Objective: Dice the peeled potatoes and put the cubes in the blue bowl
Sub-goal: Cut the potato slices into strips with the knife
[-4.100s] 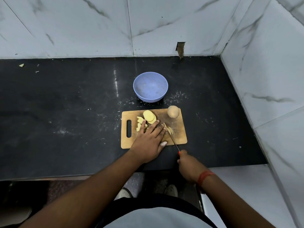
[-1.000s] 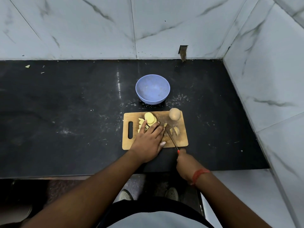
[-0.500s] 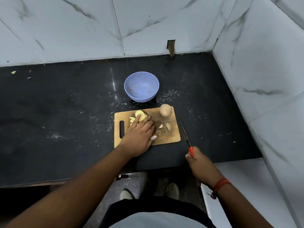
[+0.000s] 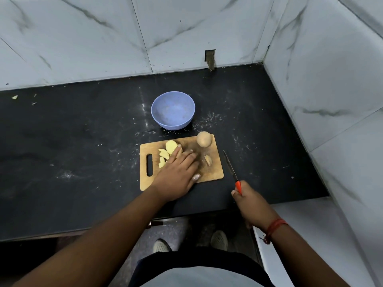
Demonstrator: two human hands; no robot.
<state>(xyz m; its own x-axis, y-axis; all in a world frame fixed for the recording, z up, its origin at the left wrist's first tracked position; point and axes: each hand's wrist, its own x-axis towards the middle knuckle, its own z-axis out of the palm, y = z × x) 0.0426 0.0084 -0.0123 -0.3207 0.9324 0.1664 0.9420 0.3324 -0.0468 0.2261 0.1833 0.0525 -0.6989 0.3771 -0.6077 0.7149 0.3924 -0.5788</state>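
A wooden cutting board (image 4: 215, 172) lies on the black counter. Yellow potato slices (image 4: 170, 146) sit at its upper left, a few small pieces (image 4: 208, 160) right of middle, and a whole peeled potato (image 4: 204, 139) at its far right corner. My left hand (image 4: 178, 176) lies flat on the board, fingers straight and touching the slices. My right hand (image 4: 249, 200) grips the red handle of a knife (image 4: 229, 167), whose blade points away just off the board's right edge. The blue bowl (image 4: 173, 109) stands empty behind the board.
Marble-tiled walls close the counter at the back and right. White specks and starch marks dot the black counter (image 4: 83, 141). A small scrap (image 4: 15, 97) lies far left. The counter's front edge runs below my arms, with my shoes visible on the floor.
My right hand has drawn the knife off the board to its right side. My left hand has slid up over the slices. The view shifted slightly.
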